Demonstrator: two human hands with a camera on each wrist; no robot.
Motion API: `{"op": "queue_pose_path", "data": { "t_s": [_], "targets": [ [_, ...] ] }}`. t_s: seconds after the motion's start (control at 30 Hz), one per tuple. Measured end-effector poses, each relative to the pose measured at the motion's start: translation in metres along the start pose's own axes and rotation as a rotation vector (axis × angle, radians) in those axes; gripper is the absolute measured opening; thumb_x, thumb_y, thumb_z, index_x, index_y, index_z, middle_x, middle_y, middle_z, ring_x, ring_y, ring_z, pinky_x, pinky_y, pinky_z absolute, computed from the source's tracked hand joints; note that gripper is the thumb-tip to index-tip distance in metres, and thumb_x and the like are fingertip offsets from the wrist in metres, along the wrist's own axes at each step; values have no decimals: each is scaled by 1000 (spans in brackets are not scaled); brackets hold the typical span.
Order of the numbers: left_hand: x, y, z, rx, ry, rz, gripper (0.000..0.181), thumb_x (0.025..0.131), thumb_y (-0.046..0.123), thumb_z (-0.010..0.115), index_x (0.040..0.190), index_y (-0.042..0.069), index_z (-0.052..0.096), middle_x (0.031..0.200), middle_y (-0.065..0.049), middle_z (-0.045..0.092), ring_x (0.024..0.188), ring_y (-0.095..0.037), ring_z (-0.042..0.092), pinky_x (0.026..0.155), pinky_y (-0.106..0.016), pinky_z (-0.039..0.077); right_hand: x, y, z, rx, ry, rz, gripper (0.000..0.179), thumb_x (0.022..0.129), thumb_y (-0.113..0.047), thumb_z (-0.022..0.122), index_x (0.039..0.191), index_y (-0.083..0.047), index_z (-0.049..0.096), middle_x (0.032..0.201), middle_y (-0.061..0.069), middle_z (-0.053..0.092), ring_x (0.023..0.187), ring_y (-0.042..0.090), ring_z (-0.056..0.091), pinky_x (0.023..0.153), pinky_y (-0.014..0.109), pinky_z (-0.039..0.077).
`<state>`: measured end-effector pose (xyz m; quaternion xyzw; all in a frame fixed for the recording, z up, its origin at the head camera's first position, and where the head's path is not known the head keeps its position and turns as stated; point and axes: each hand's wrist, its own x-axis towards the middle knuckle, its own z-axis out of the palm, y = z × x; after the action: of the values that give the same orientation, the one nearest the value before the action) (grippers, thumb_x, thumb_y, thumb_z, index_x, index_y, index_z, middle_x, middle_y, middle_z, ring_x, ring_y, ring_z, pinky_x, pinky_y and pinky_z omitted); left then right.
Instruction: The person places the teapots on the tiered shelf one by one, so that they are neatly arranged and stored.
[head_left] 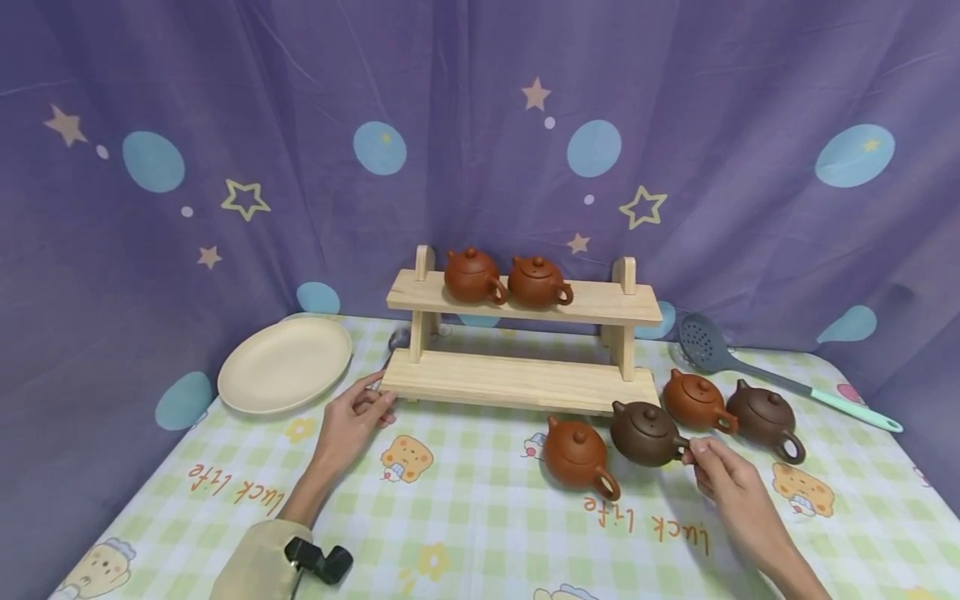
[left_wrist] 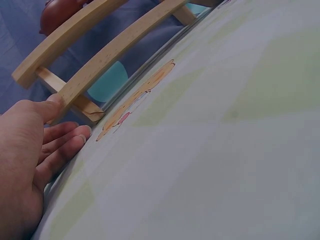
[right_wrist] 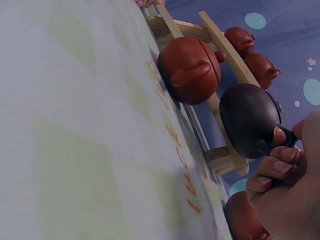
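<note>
My right hand pinches the handle of a dark brown teapot. That teapot hangs above the table in the right wrist view, in front of the shelf's right end. A reddish-brown teapot stands on the cloth just left of it. At the left end of the two-tier wooden shelf, my left hand holds the lower board, thumb against its edge and the other fingers lower down. Two reddish-brown teapots, one on the left and one beside it, sit on the upper board.
Right of the shelf stand another reddish-brown teapot and a second dark brown teapot. Behind them lies a slotted skimmer with a mint handle. A cream plate lies at the left. A purple curtain hangs behind the checked tablecloth.
</note>
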<state>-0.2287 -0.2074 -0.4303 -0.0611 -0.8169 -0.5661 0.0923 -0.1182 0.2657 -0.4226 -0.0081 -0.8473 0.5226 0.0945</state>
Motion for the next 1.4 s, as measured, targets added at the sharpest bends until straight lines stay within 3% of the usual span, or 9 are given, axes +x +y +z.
{"op": "queue_pose_path", "data": {
  "t_s": [0.07,0.27,0.6,0.87,1.13,1.4],
  "targets": [
    [0,0,0,-7,0,6,49,103,12,67,147,-5,52,98,-27,70,79,-31,74,72,-29,64,2,-2,0,13,0,6,40,116,-28,38,103,5,58,65,0,37,53,13,34,45,35,33],
    [9,-30,1,-17,17,11,51,102,23,70,148,4,55,97,-20,72,77,-22,74,72,-27,63,9,-8,-2,46,0,-20,42,116,-29,38,104,7,56,64,-1,35,52,15,30,45,36,32],
    [9,-31,0,-21,18,28,52,102,25,71,147,4,56,95,-19,72,75,-21,74,71,-27,64,21,-12,-3,82,18,-115,42,116,-27,38,103,9,55,64,0,34,52,17,27,45,35,31],
    [8,-30,1,-27,10,26,53,102,26,71,148,4,56,97,-19,72,77,-23,74,72,-28,64,31,-14,-3,116,28,-127,41,115,-25,39,103,10,56,66,1,36,57,12,32,48,31,36],
    [10,-33,0,-21,14,0,53,102,22,70,149,4,54,99,-21,72,78,-25,74,72,-28,64,42,-21,-3,99,51,-92,44,115,-28,40,105,11,58,77,4,48,74,7,48,63,18,53],
    [9,-28,1,-17,14,0,52,103,20,70,149,3,54,99,-21,72,77,-22,74,72,-27,63,52,-22,-2,144,29,-95,46,115,-29,40,108,13,57,93,2,56,85,3,56,80,13,57]
  ]
}}
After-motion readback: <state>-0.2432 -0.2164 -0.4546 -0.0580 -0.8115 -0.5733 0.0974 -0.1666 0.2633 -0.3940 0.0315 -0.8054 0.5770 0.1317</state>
